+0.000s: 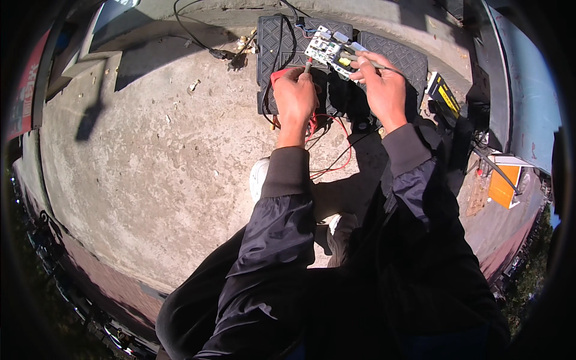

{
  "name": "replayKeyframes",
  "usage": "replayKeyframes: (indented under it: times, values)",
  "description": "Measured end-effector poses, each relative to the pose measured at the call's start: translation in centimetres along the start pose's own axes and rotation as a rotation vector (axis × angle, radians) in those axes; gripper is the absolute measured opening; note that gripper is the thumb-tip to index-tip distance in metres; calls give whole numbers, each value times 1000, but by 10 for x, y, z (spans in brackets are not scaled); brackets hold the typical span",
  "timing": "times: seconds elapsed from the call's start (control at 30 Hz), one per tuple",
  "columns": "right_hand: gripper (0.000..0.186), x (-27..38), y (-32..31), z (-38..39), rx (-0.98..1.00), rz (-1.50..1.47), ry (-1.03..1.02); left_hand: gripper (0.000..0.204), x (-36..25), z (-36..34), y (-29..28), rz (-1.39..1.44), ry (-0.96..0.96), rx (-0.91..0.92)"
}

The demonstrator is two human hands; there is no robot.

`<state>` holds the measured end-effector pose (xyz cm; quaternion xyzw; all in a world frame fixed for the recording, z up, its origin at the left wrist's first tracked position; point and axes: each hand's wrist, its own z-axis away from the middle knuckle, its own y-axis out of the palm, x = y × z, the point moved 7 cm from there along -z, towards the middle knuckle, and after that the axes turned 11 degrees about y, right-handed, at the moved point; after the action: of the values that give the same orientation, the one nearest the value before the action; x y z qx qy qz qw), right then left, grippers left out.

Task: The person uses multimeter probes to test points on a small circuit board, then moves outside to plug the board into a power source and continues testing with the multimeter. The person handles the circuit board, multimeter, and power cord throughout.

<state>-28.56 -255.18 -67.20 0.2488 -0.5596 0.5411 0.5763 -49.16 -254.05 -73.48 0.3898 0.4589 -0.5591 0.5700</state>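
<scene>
A white circuit board (321, 48) full of small parts, with a yellow block (344, 62) on it, lies tilted on a black diamond-patterned case (384, 51). My left hand (294, 99) is closed around a test probe (308, 65), whose reddish end points at the board's near left edge. Beside that hand shows a red object (278, 75), mostly covered. Over the board's right side, my right hand (383, 87) pinches a slim grey pen-shaped tool (358, 58) with a dark cable. Whether either tip touches the board I cannot tell.
A red wire (350, 144) loops below my left hand. Black cables (222, 54) run along the case's left. To the right stand a black-and-yellow box (444, 95) and an orange panel (504, 186). A concrete step (384, 18) borders the far side; my shoes (342, 237) are close by.
</scene>
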Motion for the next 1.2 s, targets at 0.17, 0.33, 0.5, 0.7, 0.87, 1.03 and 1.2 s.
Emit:
replayKeyframes:
  times: [0.17,0.33,0.5,0.7,0.87,1.03,1.2]
  values:
    - [29,1,3,0,2,10,8,34,-4,1,0,-15,-1,0]
    - [30,1,4,0,0,21,6,34,-7,2,0,-40,29,3]
    - [33,0,8,-2,50,52,8,35,1,-12,3,-105,121,-22]
    - [35,0,8,-4,49,83,7,35,13,-36,14,-214,165,25]
    - [35,-1,8,-6,47,62,0,34,10,-34,16,-241,111,41]
    - [36,-2,10,-8,53,85,-5,34,5,-34,15,-213,96,39]
    - [38,-3,15,-10,63,97,7,33,1,-33,13,-191,105,47]
